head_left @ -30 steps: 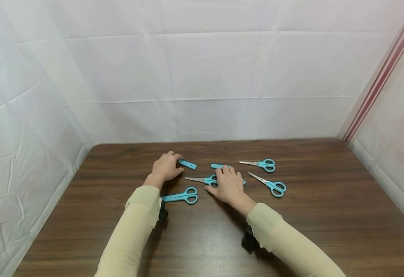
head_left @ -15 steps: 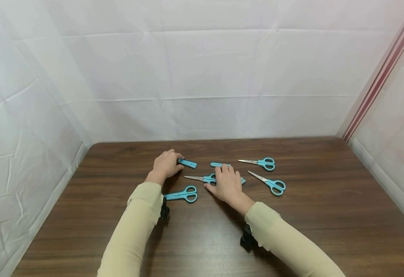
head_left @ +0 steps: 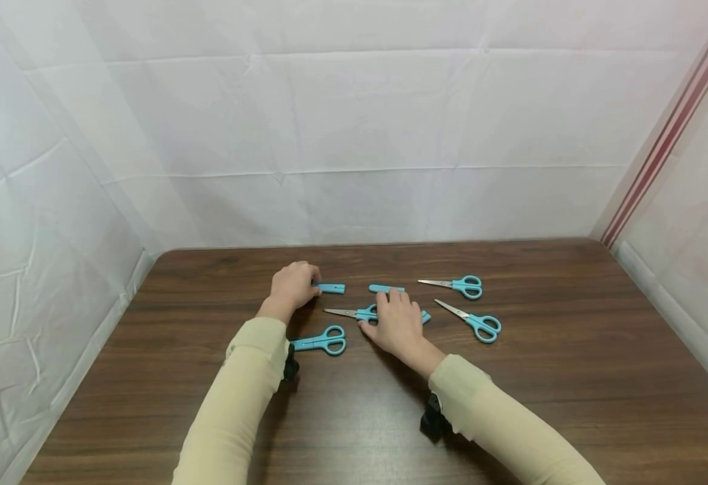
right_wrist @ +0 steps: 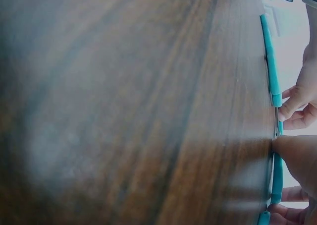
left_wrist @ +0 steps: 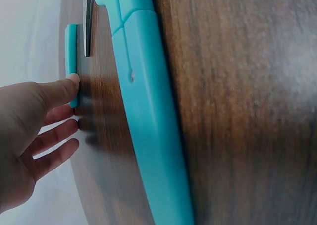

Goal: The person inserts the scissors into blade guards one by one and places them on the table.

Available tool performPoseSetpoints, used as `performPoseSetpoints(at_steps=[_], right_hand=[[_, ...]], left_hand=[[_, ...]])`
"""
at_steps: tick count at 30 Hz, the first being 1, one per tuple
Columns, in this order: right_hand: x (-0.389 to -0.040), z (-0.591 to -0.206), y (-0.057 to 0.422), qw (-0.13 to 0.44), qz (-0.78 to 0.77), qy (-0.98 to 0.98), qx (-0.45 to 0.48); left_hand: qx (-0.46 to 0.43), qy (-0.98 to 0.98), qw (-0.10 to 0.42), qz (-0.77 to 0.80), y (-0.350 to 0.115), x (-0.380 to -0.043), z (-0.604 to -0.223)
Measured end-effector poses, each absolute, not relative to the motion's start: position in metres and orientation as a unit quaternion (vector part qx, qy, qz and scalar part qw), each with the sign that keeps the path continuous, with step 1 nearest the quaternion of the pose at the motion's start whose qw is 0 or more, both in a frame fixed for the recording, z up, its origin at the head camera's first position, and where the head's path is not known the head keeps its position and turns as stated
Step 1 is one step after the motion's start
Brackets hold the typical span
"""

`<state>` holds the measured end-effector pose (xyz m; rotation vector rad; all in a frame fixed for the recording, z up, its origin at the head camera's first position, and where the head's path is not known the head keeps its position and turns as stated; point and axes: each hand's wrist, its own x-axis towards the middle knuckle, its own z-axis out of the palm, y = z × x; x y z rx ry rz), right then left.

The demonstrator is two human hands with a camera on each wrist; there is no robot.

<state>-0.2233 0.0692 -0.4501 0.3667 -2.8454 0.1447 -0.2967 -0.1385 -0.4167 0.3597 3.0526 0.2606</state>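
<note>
In the left wrist view my left hand point(left_wrist: 29, 131) pinches a light-blue blade cover point(left_wrist: 71, 51) between thumb and forefinger; its other fingers are loosely spread. The same cover lies flat in the head view, slot end facing right. My right hand point(head_left: 400, 323) rests with spread fingers over the handles of bare scissors point(head_left: 366, 314), whose blades point left toward the left hand. Its fingertips reach a second blade cover point(head_left: 384, 288). Another blue piece point(head_left: 426, 316) shows partly from behind the right hand. Covered scissors point(head_left: 318, 342) lie beside the left wrist.
Two bare scissors, an upper pair point(head_left: 465, 286) and a lower pair point(head_left: 481, 328), lie right of the right hand, blades pointing left. The brown wooden table point(head_left: 354, 417) has white sheeting point(head_left: 354, 135) behind it and along its sides.
The left hand has turned the blade cover from a slant to nearly level, with its fingers closing further around the end. The right hand and the other scissors stay almost where they were.
</note>
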Motion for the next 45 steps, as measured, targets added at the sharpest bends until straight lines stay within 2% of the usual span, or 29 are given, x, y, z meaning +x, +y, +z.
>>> performPoseSetpoints(at_steps=[24, 45], right_hand=[[-0.225, -0.452, 0.071, 0.144, 0.084, -0.979, 0.116], [-0.225, -0.448, 0.075, 0.174, 0.082, -0.973, 0.129]], left_hand=[[0.127, 0.988, 0.027, 0.079, -0.142, -0.293, -0.412], [0.146, 0.985, -0.019, 0.086, -0.155, -0.29, -0.414]])
